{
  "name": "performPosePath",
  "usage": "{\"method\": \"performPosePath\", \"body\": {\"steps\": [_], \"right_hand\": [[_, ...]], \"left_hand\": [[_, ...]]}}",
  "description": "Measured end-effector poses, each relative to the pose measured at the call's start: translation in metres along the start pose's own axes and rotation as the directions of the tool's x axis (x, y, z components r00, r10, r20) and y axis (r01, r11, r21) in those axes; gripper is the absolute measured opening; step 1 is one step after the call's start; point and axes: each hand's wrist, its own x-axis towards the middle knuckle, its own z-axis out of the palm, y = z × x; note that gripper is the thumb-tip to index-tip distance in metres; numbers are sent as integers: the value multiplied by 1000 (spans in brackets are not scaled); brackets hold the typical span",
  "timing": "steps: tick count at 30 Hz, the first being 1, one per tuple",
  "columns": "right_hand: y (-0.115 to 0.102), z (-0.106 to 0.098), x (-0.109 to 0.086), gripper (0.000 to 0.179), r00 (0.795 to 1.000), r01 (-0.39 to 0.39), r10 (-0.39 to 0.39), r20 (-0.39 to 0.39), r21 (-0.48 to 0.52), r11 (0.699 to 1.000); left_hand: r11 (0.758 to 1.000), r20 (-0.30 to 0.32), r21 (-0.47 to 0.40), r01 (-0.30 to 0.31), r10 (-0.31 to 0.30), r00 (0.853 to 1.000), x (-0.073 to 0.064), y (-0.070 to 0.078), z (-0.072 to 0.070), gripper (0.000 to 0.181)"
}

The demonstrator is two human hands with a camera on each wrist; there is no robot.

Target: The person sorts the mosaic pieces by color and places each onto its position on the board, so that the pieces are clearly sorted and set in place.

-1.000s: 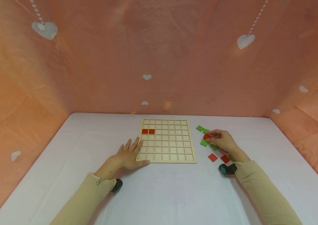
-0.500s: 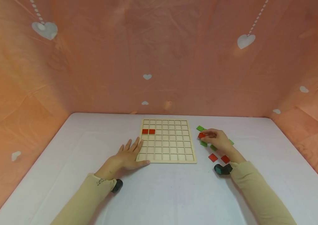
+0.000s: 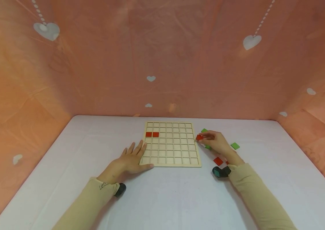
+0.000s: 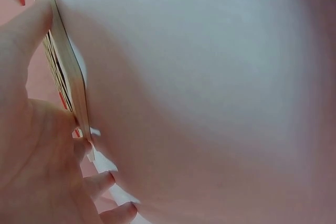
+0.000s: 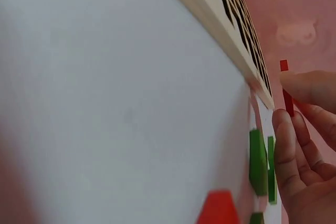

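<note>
A pale wooden grid board (image 3: 170, 150) lies on the white table, with two red square tiles (image 3: 152, 134) side by side in its third row from the back, at the left edge. My left hand (image 3: 130, 161) rests with spread, straight fingers at the board's front left corner, the thumb along its front edge. Just past the board's right edge, my right hand (image 3: 215, 142) pinches a red tile (image 3: 199, 137) between thumb and fingers. In the right wrist view that tile (image 5: 286, 88) is held up off the table, edge-on to the camera.
Loose green tiles (image 3: 235, 146) and red tiles (image 3: 218, 161) lie scattered right of the board, some partly hidden under my right hand and wrist. An orange cloth with white hearts (image 3: 150, 78) stands behind and beside the table.
My right hand has lifted the red tile out of the loose pile and carried it left to the board's right edge. The left hand has stayed in place.
</note>
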Motion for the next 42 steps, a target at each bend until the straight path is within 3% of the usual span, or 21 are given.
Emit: {"method": "performPosePath", "body": {"steps": [7,15,32,42], "right_hand": [[-8,10,4,40,1000,-9,8,21,63,998],[-19,23,8,38,999,33,-33,21,17,999],[-41,51,19,36,992,99,-105,70,87,991],[-50,63,28,36,989,124,-127,80,46,991]], "left_hand": [[1000,1,4,-1,1,1000,1,-2,0,94],[1000,8,6,-12,12,1000,1,-2,-1,94],[1000,9,-8,-16,16,1000,-3,-3,-2,94],[1000,11,-14,-10,10,1000,-5,-1,-4,93]]}}
